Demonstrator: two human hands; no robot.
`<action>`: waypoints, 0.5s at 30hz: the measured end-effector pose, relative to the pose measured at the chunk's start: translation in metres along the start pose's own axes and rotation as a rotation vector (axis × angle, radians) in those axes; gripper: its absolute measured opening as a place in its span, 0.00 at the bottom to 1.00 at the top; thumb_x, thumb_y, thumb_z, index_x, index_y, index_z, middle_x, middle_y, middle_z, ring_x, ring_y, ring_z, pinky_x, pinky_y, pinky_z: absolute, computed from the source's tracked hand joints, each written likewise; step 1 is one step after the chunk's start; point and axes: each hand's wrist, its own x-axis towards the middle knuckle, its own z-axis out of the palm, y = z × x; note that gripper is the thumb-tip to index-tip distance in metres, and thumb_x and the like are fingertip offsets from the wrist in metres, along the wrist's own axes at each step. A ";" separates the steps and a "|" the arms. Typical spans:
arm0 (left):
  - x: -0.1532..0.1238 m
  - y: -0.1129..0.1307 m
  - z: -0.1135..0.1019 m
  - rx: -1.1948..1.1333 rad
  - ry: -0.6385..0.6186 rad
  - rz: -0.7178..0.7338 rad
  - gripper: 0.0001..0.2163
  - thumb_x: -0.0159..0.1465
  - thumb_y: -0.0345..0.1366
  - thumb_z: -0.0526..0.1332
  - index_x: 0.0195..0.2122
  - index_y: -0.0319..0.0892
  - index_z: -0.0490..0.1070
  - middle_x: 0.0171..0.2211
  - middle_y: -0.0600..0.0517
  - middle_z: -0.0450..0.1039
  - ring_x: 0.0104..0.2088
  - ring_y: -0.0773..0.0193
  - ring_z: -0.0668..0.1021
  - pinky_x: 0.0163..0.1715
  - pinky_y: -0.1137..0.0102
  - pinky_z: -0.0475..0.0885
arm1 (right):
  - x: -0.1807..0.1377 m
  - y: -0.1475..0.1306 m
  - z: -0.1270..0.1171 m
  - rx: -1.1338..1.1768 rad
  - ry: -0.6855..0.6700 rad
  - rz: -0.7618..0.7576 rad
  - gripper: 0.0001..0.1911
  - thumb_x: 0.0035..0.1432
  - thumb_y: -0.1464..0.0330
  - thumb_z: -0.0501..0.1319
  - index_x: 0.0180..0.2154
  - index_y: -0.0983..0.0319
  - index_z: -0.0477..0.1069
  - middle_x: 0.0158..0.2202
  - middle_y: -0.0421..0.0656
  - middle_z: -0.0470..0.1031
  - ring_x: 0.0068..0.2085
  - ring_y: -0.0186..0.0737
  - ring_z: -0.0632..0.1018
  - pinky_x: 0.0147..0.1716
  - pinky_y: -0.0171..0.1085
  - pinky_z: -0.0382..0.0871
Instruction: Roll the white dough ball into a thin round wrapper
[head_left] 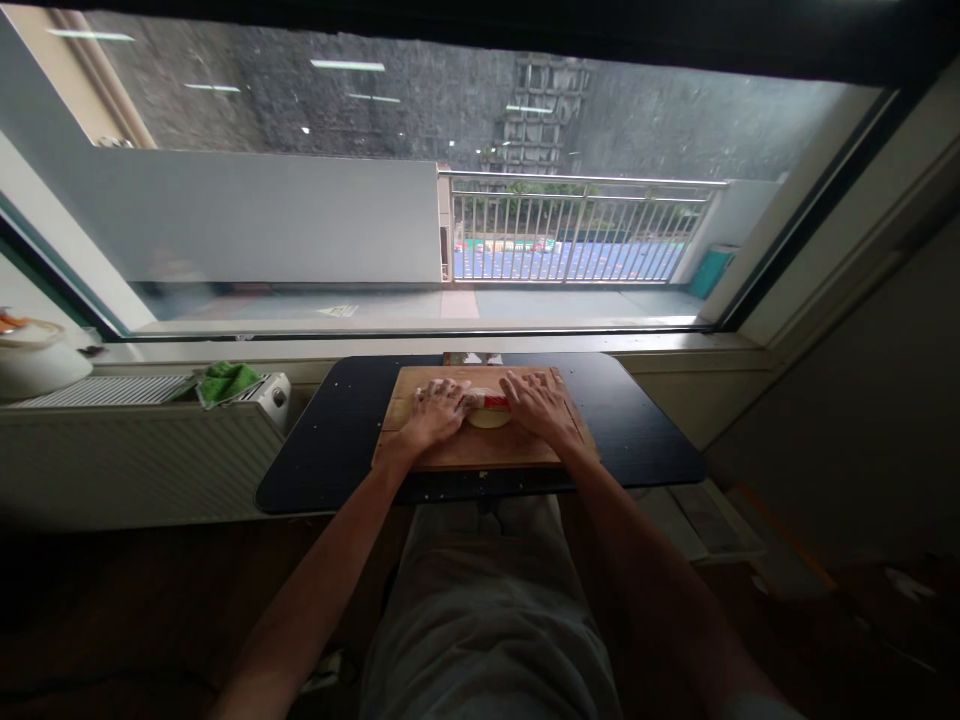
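Observation:
A rolling pin (491,400), white with a red band, lies crosswise over a round, flat, pale piece of dough (489,416). Both sit on a wooden cutting board (457,455). My left hand (441,408) is over the pin's left end, its fingers dusted with white. At the other end my right hand (538,402) bears down on it, fingers reaching forward over the pin. The pin's ends are hidden under my hands, and only its middle shows between them. The near edge of the dough pokes out below the pin.
The board rests on a small black table (622,440) with pale crumbs, against a windowsill (652,342). To the left stands a radiator (150,450) with a green cloth (226,382) and a white pot (37,360) on top. A large window rises in front.

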 end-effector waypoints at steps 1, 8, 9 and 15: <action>0.003 0.001 -0.002 -0.007 -0.009 -0.010 0.29 0.81 0.48 0.43 0.80 0.48 0.58 0.78 0.44 0.61 0.76 0.44 0.62 0.77 0.43 0.54 | 0.004 0.002 0.003 -0.008 -0.003 -0.018 0.29 0.80 0.65 0.44 0.76 0.53 0.63 0.79 0.49 0.63 0.70 0.65 0.69 0.71 0.69 0.54; 0.020 0.005 -0.015 -0.037 -0.081 -0.071 0.28 0.82 0.51 0.43 0.78 0.50 0.62 0.79 0.45 0.59 0.78 0.44 0.61 0.77 0.40 0.53 | 0.029 0.015 0.008 -0.008 -0.024 -0.021 0.32 0.78 0.65 0.48 0.79 0.53 0.56 0.77 0.55 0.65 0.64 0.62 0.73 0.62 0.60 0.66; 0.020 0.006 -0.016 -0.037 -0.083 -0.070 0.28 0.82 0.51 0.43 0.77 0.50 0.62 0.80 0.45 0.59 0.78 0.44 0.61 0.77 0.40 0.53 | 0.031 0.017 0.006 0.001 -0.019 -0.024 0.32 0.78 0.64 0.48 0.79 0.53 0.55 0.75 0.55 0.67 0.63 0.61 0.74 0.61 0.59 0.67; 0.014 0.011 -0.014 -0.020 -0.053 -0.059 0.29 0.82 0.51 0.42 0.78 0.48 0.61 0.80 0.43 0.58 0.78 0.41 0.59 0.76 0.35 0.53 | 0.046 0.022 0.003 0.104 -0.065 0.061 0.32 0.80 0.58 0.42 0.79 0.50 0.54 0.69 0.55 0.74 0.63 0.64 0.72 0.59 0.59 0.66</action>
